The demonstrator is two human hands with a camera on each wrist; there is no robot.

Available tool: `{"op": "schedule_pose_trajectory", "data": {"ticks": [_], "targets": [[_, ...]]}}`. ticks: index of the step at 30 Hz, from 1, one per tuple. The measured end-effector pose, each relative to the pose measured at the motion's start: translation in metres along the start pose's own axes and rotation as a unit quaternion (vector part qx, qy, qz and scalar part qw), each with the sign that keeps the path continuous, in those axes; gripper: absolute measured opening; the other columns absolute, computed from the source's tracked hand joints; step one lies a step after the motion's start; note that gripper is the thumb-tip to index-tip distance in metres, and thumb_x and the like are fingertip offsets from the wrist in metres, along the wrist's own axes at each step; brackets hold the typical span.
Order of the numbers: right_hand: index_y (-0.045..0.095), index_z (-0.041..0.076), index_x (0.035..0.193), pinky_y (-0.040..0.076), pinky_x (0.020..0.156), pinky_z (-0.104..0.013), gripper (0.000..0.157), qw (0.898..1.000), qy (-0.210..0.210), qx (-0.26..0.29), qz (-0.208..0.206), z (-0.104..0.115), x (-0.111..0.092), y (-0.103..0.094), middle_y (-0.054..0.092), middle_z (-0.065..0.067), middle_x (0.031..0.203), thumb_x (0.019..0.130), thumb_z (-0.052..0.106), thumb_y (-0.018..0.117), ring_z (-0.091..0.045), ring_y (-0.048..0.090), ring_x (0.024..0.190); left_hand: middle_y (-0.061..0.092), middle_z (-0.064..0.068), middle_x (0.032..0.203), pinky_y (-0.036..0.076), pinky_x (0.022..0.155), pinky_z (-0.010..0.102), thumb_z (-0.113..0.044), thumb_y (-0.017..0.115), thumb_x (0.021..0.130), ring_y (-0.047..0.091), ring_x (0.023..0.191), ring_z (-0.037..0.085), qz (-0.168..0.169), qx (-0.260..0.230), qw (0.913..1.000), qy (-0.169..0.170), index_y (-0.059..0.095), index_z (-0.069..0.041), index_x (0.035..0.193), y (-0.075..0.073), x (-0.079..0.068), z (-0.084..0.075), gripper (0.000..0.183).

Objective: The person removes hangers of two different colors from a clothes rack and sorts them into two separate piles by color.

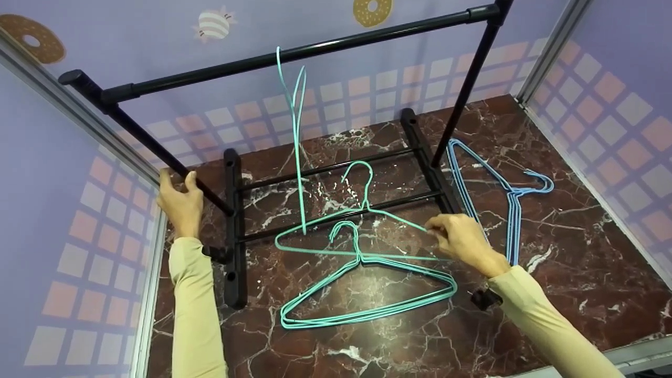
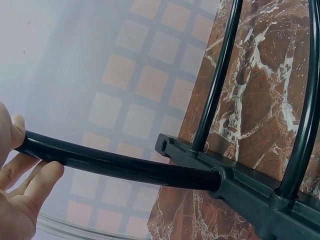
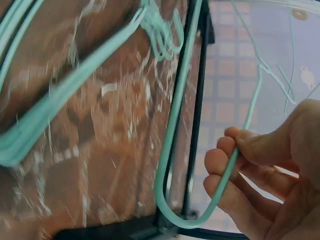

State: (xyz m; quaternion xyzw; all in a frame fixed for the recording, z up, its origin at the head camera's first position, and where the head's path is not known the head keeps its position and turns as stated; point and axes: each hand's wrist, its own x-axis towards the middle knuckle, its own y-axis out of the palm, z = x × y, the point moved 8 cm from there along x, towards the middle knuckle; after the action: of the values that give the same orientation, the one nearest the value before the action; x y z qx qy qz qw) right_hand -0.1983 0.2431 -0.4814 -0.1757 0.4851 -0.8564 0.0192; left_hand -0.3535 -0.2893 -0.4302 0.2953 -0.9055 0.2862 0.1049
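My left hand holds the left upright pole of a black clothes rack, fingers on one side and thumb on the other. With thumb and fingers, my right hand pinches one end of a mint-green wire hanger. That hanger's hook points up and away, and its lower bar overlaps the hook of a stack of green hangers on the floor. Another green hanger hangs edge-on from the rack's top rail, left of its middle.
Several blue hangers lie on the dark red marbled floor, right of the rack's right foot. Two low crossbars join the feet. Lilac panels with printed tiles enclose the left, back and right sides.
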Motion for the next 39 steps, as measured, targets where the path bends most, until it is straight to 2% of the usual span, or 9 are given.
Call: {"op": "schedule_pose_trajectory", "data": {"ticks": [6, 11, 17, 23, 27, 33, 35, 39], "targets": [[0.077, 0.005, 0.088, 0.054, 0.058, -0.031, 0.007, 0.994, -0.001, 0.055, 0.093, -0.004, -0.004, 0.020, 0.074, -0.006, 0.073, 0.086, 0.001, 0.072, -0.013, 0.066, 0.061, 0.071, 0.022, 0.106, 0.047, 0.095, 0.046, -0.018, 0.066, 0.097, 0.065, 0.098, 0.038, -0.005, 0.000, 1.0000, 0.008, 0.060, 0.000, 0.116, 0.000, 0.001, -0.001, 0.027], [0.078, 0.005, 0.089, 0.049, 0.056, -0.026, 0.006, 0.989, 0.000, 0.071, 0.132, -0.007, -0.010, 0.033, 0.074, -0.005, 0.072, 0.087, 0.003, 0.072, -0.012, 0.064, 0.060, 0.070, 0.022, 0.105, 0.046, 0.092, 0.045, -0.019, 0.065, 0.097, 0.064, 0.097, 0.038, -0.005, 0.001, 0.9999, 0.013, 0.059, 0.001, 0.116, 0.001, -0.001, -0.002, 0.028], [0.078, 0.008, 0.086, 0.044, 0.055, -0.024, 0.007, 0.985, -0.010, 0.072, 0.157, -0.007, -0.016, 0.045, 0.072, -0.002, 0.070, 0.086, 0.004, 0.073, -0.005, 0.055, 0.058, 0.070, 0.023, 0.103, 0.045, 0.092, 0.046, -0.018, 0.066, 0.097, 0.063, 0.097, 0.040, -0.009, 0.001, 0.9998, 0.015, 0.059, 0.002, 0.115, 0.001, -0.001, -0.002, 0.028], [0.078, 0.010, 0.084, 0.047, 0.057, -0.023, 0.009, 0.979, -0.014, 0.092, 0.181, -0.006, -0.022, 0.054, 0.070, 0.003, 0.066, 0.087, 0.005, 0.072, 0.000, 0.055, 0.059, 0.070, 0.023, 0.103, 0.045, 0.092, 0.048, -0.019, 0.066, 0.097, 0.063, 0.097, 0.041, -0.009, 0.002, 0.9999, 0.014, 0.059, 0.002, 0.116, 0.000, -0.001, -0.002, 0.029], [0.078, 0.010, 0.085, 0.046, 0.058, -0.022, 0.009, 0.975, -0.014, 0.104, 0.194, -0.006, -0.025, 0.060, 0.070, 0.005, 0.065, 0.087, 0.005, 0.072, 0.002, 0.054, 0.058, 0.069, 0.019, 0.104, 0.047, 0.090, 0.042, -0.021, 0.065, 0.098, 0.063, 0.093, 0.033, -0.007, 0.003, 1.0000, 0.006, 0.059, 0.000, 0.118, 0.000, -0.001, 0.001, 0.029], [0.079, 0.008, 0.088, 0.048, 0.062, -0.025, 0.008, 0.976, -0.014, 0.096, 0.196, -0.008, -0.029, 0.066, 0.071, 0.007, 0.068, 0.086, 0.005, 0.072, 0.002, 0.055, 0.059, 0.070, 0.012, 0.103, 0.048, 0.082, 0.027, -0.022, 0.065, 0.098, 0.060, 0.080, 0.009, -0.006, 0.014, 0.9999, -0.006, 0.060, -0.003, 0.119, 0.001, -0.001, 0.003, 0.029], [0.079, 0.010, 0.086, 0.047, 0.061, -0.026, 0.007, 0.979, -0.019, 0.083, 0.187, -0.008, -0.030, 0.067, 0.071, 0.007, 0.069, 0.085, 0.006, 0.073, 0.000, 0.054, 0.060, 0.071, 0.013, 0.103, 0.047, 0.081, 0.026, -0.021, 0.065, 0.097, 0.059, 0.078, 0.007, -0.009, 0.016, 0.9998, -0.003, 0.060, -0.002, 0.119, 0.001, -0.001, 0.002, 0.029], [0.078, 0.013, 0.079, 0.045, 0.057, -0.027, 0.008, 0.984, -0.024, 0.056, 0.169, -0.008, -0.032, 0.068, 0.072, 0.005, 0.071, 0.082, 0.006, 0.075, -0.004, 0.054, 0.061, 0.071, 0.017, 0.102, 0.046, 0.081, 0.027, -0.019, 0.066, 0.096, 0.059, 0.080, 0.011, -0.017, 0.017, 0.9997, 0.007, 0.060, 0.000, 0.117, 0.001, 0.000, 0.000, 0.029]]}}
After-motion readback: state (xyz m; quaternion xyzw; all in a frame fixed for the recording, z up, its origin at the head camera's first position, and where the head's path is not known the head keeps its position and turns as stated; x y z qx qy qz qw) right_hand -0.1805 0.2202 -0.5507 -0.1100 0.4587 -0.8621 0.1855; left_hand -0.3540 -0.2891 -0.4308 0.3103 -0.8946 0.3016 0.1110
